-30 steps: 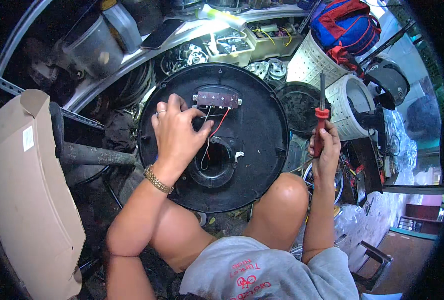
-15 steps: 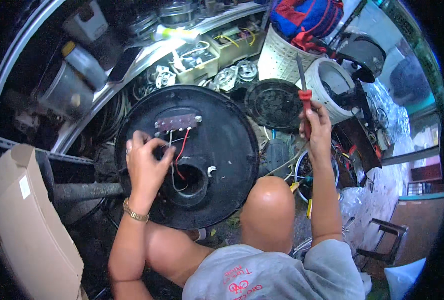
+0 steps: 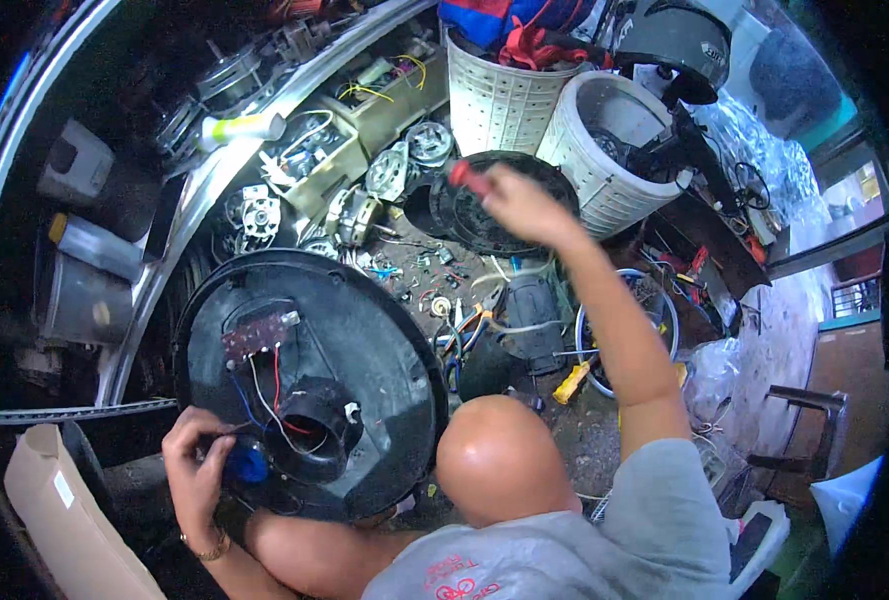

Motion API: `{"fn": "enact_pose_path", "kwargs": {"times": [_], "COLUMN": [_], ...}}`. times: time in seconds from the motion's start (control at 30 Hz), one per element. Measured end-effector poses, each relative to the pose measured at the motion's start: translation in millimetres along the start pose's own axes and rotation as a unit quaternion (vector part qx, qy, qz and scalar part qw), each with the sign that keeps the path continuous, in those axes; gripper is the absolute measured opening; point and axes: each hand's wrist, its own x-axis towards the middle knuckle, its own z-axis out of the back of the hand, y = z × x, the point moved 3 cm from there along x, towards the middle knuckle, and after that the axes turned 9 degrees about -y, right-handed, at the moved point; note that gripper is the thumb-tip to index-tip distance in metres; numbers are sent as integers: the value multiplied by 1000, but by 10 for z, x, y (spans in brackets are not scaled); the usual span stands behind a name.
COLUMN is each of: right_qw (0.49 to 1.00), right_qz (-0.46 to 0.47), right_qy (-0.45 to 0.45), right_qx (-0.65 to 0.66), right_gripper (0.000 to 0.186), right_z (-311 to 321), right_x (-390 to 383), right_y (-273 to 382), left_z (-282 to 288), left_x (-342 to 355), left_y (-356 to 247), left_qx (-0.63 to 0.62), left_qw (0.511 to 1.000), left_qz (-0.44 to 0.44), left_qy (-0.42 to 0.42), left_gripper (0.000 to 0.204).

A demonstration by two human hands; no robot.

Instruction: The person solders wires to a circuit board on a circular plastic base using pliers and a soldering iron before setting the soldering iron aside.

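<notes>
The round black fan base (image 3: 395, 350), seen from its hollow underside, leans tilted in front of my left knee. My left hand (image 3: 197, 462) is closed at its lower-left rim, beside a blue round part (image 3: 248, 462); what lies between the fingertips is hard to make out. A brownish switch strip (image 3: 260, 338) sits inside the base, with red, white and blue wires running from it toward the central tube (image 3: 320, 415). Out over a black disc (image 3: 555, 185), my right hand (image 3: 520, 203) grips a red-handled screwdriver (image 3: 472, 180), blurred by motion; its shaft cannot be seen.
Small parts and pliers (image 3: 480, 325) litter the floor right of the base. Motors (image 3: 355, 215) and a cream bin (image 3: 330, 155) of parts line the far side. White perforated baskets (image 3: 605, 150) stand at the far right; a cardboard box (image 3: 75, 520) is at near left.
My right hand has swung left and away with the screwdriver. My left hand has left the wires for the base's lower-left rim, and the base now tilts. The view has shifted.
</notes>
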Motion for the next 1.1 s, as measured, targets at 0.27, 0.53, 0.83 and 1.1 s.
{"fn": "enact_pose_path", "kwargs": {"times": [0.27, 0.53, 0.83, 1.1], "right_qw": [957, 826, 941, 912], "right_qz": [-127, -184, -250, -319], "right_qy": [-94, -252, -186, -179], "right_qx": [242, 469, 130, 186], "right_gripper": [47, 39, 48, 66], "right_z": [-1722, -2434, -2482, -2581], "right_x": [518, 1817, 2043, 2148], "right_y": [-666, -679, -401, -494], "left_z": [-178, -329, -243, -144], "left_x": [2, 108, 37, 174], "left_y": [-136, -112, 14, -65], "left_qx": [82, 84, 129, 63], "left_qw": [995, 996, 990, 997], "left_qz": [24, 5, 14, 43], "left_qy": [-48, -32, -57, 9], "left_gripper": [17, 17, 18, 15]}}
